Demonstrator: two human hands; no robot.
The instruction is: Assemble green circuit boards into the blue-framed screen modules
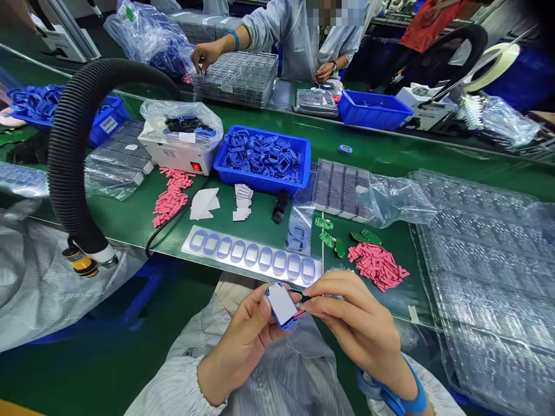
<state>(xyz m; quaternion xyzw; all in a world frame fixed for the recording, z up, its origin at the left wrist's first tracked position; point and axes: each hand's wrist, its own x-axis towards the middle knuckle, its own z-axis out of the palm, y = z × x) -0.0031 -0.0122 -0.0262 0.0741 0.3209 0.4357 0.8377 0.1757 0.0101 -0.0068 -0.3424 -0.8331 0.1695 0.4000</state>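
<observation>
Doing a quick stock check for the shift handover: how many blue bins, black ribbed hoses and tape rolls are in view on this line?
Blue plastic bins: 3
Black ribbed hoses: 2
Tape roll: 1
Total: 6

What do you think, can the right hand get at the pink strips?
Probably yes. The right hand sits just short of the pink strips with nothing between them, though its fingers are busy pinching a small dark piece.
</observation>
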